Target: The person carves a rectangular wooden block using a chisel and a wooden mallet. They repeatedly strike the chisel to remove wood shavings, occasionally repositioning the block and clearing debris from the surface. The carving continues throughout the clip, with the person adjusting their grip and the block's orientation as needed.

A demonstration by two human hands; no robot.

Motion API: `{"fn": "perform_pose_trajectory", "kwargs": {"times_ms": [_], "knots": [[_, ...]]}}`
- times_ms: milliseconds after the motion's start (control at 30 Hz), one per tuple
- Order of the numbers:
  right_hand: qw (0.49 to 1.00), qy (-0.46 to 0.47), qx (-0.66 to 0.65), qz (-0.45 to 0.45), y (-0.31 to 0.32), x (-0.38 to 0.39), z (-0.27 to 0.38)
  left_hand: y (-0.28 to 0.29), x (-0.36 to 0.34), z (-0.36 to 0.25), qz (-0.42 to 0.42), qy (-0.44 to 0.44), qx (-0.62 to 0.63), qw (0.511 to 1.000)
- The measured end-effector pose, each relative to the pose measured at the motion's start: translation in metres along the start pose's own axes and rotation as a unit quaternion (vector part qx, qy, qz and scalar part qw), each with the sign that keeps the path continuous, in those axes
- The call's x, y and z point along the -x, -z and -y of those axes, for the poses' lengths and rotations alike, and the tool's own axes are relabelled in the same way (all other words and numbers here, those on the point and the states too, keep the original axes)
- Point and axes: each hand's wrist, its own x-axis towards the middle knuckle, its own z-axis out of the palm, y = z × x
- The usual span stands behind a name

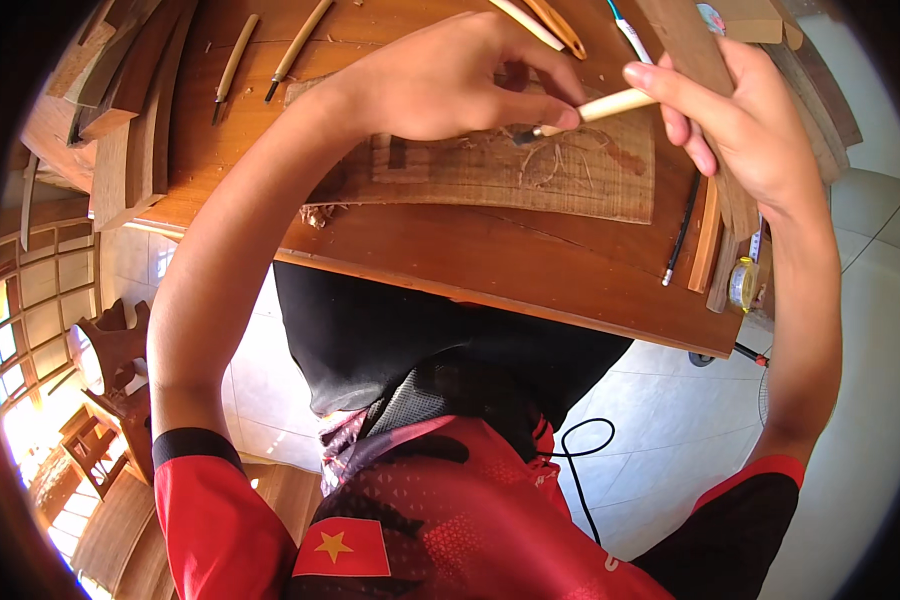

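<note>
Both hands [450, 80] [740, 120] grip chisel [585, 112] — carving panel [530, 170].

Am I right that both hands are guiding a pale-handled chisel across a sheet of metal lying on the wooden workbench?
Not quite. The head view shows the left hand and right hand guiding the pale-handled chisel across a flat wooden panel with carved lines and shavings, not a sheet of metal. It does lie on the wooden workbench.

Carved panel [490, 170] on workbench [530, 265]
</note>
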Motion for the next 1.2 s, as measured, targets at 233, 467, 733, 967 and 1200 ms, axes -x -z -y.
{"fn": "perform_pose_trajectory", "kwargs": {"times_ms": [233, 467, 733, 967, 1200], "knots": [[0.998, -0.009, 0.043, 0.044, 0.002, -0.009, 0.042, 0.001, 0.006, 0.006, -0.025, -0.04, 0.02, 0.999], [0.982, 0.02, 0.19, 0.01, -0.014, 0.001, 0.083, 0.001, 0.014, 0.009, -0.034, -0.021, 0.039, 0.998], [0.909, 0.283, 0.307, 0.001, -0.022, 0.006, 0.088, -0.004, 0.042, 0.01, -0.152, -0.105, -0.216, 0.959], [0.996, 0.078, 0.034, 0.018, -0.009, -0.021, 0.022, -0.006, 0.017, 0.014, -0.093, -0.079, -0.109, 0.987], [0.997, -0.016, -0.078, -0.015, -0.008, -0.01, -0.032, -0.01, -0.001, 0.019, -0.049, -0.072, -0.071, 0.994]]}}
